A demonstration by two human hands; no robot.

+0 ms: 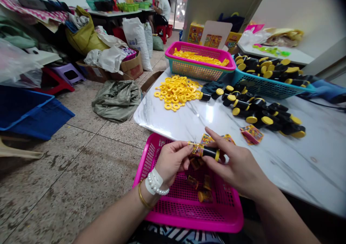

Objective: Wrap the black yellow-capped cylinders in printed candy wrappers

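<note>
My left hand point(173, 159) pinches a printed clear plastic sleeve point(198, 149) between thumb and fingers. In my right hand point(238, 164) is a small black bottle point(209, 152) with a yellow end, held by the thumb and fingers, the index finger raised. Sleeve and bottle meet end to end; how far one sits inside the other I cannot tell. Below both hands a pink plastic basket point(186, 217) holds several small wrapped bottles point(204, 196). Printed sleeves point(207, 139) lie on the table edge behind my hands, and a stack of them point(252, 134) lies to the right.
On the white marbled table point(173, 119) are a pile of yellow rings point(178, 91) and many black bottles point(259, 110). Behind stand a pink basket point(200, 48) of yellow parts and a blue basket point(270, 85) of bottles. A blue crate point(35, 110) stands at left; a person point(163, 8) sits far back.
</note>
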